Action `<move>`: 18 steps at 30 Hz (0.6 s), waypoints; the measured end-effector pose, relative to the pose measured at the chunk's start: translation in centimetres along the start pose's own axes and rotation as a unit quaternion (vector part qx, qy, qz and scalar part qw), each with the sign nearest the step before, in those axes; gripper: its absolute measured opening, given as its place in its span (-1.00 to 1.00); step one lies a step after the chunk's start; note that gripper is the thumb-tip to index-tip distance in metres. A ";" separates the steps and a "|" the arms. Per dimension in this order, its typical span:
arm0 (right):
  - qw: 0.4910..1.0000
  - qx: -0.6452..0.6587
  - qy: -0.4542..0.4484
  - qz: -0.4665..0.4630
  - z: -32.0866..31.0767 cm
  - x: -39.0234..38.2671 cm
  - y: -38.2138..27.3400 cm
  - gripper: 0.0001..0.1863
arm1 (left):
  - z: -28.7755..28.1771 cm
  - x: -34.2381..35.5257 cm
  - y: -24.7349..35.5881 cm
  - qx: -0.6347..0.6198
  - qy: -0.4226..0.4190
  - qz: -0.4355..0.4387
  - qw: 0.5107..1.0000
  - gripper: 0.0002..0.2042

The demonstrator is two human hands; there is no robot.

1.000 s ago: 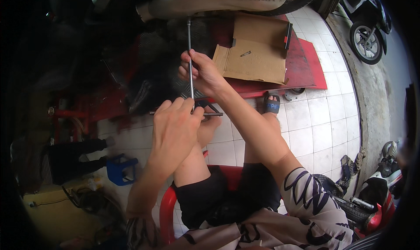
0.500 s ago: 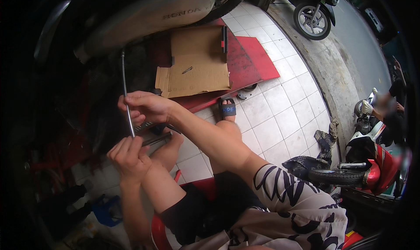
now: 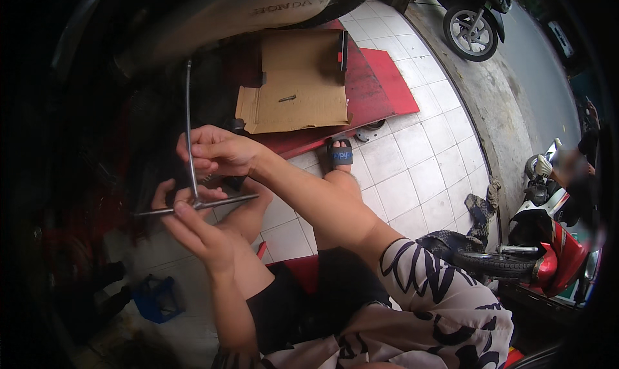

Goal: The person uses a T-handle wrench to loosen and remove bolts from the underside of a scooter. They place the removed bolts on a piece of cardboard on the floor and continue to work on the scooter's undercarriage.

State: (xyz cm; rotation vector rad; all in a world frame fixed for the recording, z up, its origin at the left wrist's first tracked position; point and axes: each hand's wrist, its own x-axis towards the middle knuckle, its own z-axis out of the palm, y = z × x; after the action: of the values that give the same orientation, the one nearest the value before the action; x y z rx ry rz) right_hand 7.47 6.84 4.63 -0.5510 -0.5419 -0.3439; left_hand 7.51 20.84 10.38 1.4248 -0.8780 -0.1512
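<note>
The left hand [image 3: 205, 235] is sitting low, its fingers wrapping loosely around the crossbar's middle on a long metal T-bar [image 3: 188, 104]. The right arm [image 3: 309, 198] is reaching across to the left, and the right hand [image 3: 225, 151] is curling around the long rod. Past them, a cardboard box [image 3: 303, 59] is lying on a red platform [image 3: 390, 82]. The T-bar's tip is ending near a silver motorbike part [image 3: 232, 11].

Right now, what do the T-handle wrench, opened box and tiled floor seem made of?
T-handle wrench: likely steel, smooth grey, judging by the pale streak along its shaft.
Opened box: matte brown cardboard, judging by its creases and folded flaps.
Tiled floor: probably ceramic, pale, gridded by dark joints; its finish is unclear.
</note>
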 end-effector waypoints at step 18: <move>0.995 -0.004 0.086 -0.045 -0.3 -0.1 -0.3 -0.78 | -3.1 -2.9 0.9 0.180 -0.122 -0.152 0.964 -0.56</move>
State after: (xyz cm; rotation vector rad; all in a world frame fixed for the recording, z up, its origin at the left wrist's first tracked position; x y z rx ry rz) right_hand 7.31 6.46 4.49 -0.5007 -0.3991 -0.4744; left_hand 7.03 25.12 10.25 1.9103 -0.9125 -0.4242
